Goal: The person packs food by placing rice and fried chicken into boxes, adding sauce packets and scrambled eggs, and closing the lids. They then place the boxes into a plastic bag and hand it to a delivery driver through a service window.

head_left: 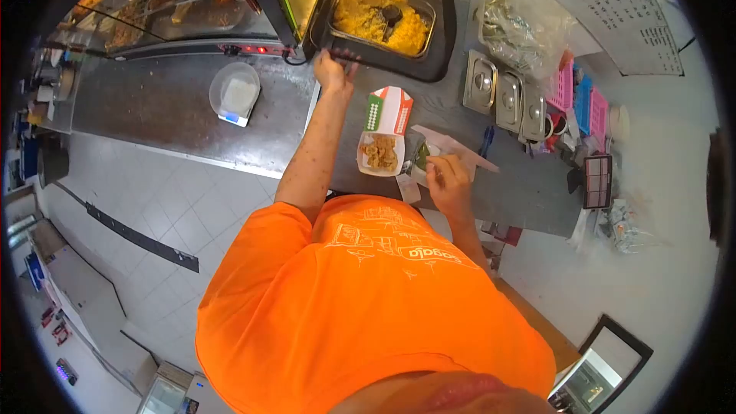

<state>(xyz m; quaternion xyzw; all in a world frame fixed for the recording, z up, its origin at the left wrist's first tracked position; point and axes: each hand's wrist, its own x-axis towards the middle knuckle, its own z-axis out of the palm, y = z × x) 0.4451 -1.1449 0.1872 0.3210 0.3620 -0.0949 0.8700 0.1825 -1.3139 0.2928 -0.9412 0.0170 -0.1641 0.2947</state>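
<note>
My left hand (333, 75) is at the near left corner of a black food warmer (441, 54), fingers stretched and apart. In the warmer sits a metal pan with yellow mashed-looking food (368, 11) and a dark handle. An open-lidded paper box (392, 103), printed red, green and white, lies between my hands with brown fried-looking pieces (381, 153) inside. My right hand (451, 182) is closed in a pinch beside a small clear container of something green (422, 155). I cannot tell what the pinched fingers hold. Translucent plastic (460, 146) spreads behind them.
A scale with a round clear tub (236, 90) stands on the left counter. A lit display case (176, 15) is beyond it. To the right are lidded metal pans (508, 97), a blue pen (487, 140), plastic bags (517, 34) and coloured baskets (584, 103).
</note>
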